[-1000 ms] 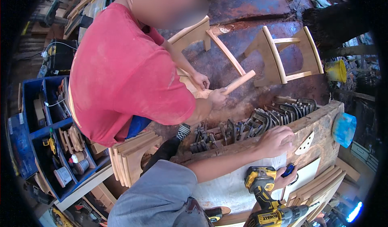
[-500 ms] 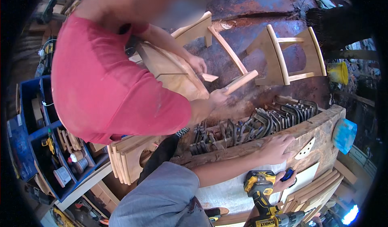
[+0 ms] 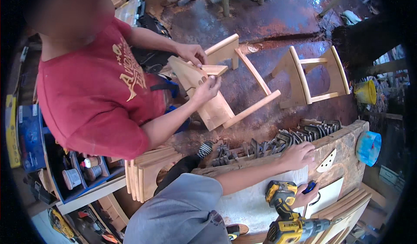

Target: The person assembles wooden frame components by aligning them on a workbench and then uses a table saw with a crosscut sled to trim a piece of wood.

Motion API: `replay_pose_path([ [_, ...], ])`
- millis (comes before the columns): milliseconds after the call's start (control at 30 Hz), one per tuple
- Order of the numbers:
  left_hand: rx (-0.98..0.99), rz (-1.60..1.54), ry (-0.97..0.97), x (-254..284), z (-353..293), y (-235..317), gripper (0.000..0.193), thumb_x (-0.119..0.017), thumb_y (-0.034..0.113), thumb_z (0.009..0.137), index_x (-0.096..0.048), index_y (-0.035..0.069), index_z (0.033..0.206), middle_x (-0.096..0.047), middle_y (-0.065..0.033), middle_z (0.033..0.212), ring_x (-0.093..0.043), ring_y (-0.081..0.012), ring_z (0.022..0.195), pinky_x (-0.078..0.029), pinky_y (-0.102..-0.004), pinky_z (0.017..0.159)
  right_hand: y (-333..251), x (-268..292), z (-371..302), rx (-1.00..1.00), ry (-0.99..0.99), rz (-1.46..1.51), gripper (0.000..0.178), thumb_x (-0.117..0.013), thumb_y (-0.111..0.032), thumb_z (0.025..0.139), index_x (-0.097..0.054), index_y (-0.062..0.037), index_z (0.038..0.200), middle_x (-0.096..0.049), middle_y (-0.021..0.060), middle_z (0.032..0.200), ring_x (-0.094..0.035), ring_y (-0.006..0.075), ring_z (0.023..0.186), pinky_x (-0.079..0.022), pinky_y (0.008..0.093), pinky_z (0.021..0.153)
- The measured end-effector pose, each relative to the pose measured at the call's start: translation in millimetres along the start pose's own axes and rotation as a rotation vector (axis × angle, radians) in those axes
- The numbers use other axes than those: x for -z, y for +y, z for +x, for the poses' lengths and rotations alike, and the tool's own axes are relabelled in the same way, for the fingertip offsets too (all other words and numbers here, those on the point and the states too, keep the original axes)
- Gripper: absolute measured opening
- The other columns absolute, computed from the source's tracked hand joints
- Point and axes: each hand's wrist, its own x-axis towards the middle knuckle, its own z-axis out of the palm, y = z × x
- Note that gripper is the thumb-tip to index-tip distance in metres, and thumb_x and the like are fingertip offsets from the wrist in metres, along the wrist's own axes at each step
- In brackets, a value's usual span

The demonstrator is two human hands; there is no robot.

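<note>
My left hand (image 3: 296, 156) lies over the wooden workbench's (image 3: 339, 136) long edge, fingers stretched out, holding nothing. Nearer to me, my right hand (image 3: 304, 198) is closed around a small blue and black object (image 3: 309, 186) with a dark loop; its kind cannot be made out. A yellow and black cordless drill (image 3: 284, 211), battery upward, partly covers that hand and forearm. Under my left forearm is a pale sheet (image 3: 243, 205) on the bench. Beside my left hand lies a cream plate with several holes (image 3: 326, 161).
Across the bench, a person in a red shirt (image 3: 91, 96) holds a wooden panel (image 3: 213, 111) and a small wood block (image 3: 215, 70). Several metal clamps (image 3: 278, 140) line the bench's far side. A wooden frame (image 3: 304, 77) stands on the floor. Stacked boards (image 3: 343, 211) lie at right.
The person in red has straightened and shifted left; the panel now faces up with both their hands at the block. My view has shifted slightly; both my hands keep their places.
</note>
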Motion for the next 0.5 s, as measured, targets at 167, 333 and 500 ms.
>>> replay_pose_path([
  [167,0.006,0.093,0.100,37.5,-48.9,5.9,0.049,-0.064,0.039,0.097,-0.063,0.002,0.129,-0.065,-0.0189,0.129,-0.065,-0.0379,0.117,-0.051,-0.0456,0.100,12.1,-2.8,3.4,0.078,0.030,-0.004,0.048,-0.062,-0.015,0.091,-0.059,0.0018,0.135,-0.063,0.0274,0.128,-0.062,0.0459,0.113,-0.049,0.0533,0.100],
  [333,0.216,0.491,0.016,118.0,-176.6,-2.8,0.058,-0.057,0.047,0.100,-0.062,0.001,0.135,-0.063,-0.0204,0.137,-0.061,-0.0379,0.125,-0.047,-0.0457,0.108,24.1,-8.3,5.0,0.155,0.063,0.066,0.051,-0.061,-0.017,0.086,-0.058,0.0017,0.134,-0.065,0.0325,0.118,-0.065,0.0506,0.102,-0.055,0.0576,0.088],
  [500,0.358,0.501,0.058,136.0,-265.0,-4.9,0.063,-0.049,0.051,0.102,-0.063,0.000,0.135,-0.065,-0.0210,0.136,-0.060,-0.0392,0.127,-0.047,-0.0467,0.108,12.8,-12.8,-13.8,0.153,0.227,0.007,0.046,-0.055,-0.026,0.099,-0.057,-0.0027,0.139,-0.064,0.0214,0.128,-0.062,0.0393,0.113,-0.050,0.0478,0.099],
])
